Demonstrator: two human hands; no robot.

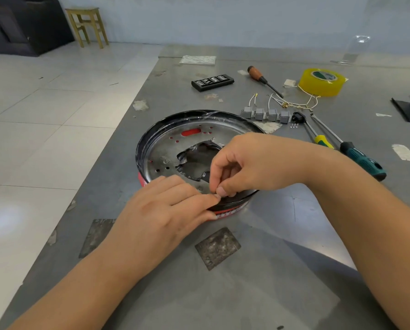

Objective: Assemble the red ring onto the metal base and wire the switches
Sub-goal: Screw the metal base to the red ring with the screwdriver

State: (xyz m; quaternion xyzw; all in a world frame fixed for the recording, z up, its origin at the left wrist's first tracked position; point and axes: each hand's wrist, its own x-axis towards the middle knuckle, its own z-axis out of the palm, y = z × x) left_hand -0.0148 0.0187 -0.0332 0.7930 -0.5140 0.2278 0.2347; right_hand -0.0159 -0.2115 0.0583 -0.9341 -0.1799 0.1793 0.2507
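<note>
The round metal base [168,148] lies on the table with a ragged hole in its middle. The red ring [227,211] wraps its outer wall, showing red below a black rim. My left hand [168,210] rests on the near rim, fingers pressing the ring's edge. My right hand [251,167] reaches over the base, thumb and forefinger pinched at the near rim on something too small to make out. A row of grey switches [266,114] with white wires [297,104] lies behind the base.
Behind the base lie a black bit case [212,82], a wooden-handled screwdriver [262,79], a yellow tape roll [320,82], two green-handled screwdrivers [351,148], small screws [294,125]. The table's left edge drops to a tiled floor. A wooden stool [87,26] stands far back.
</note>
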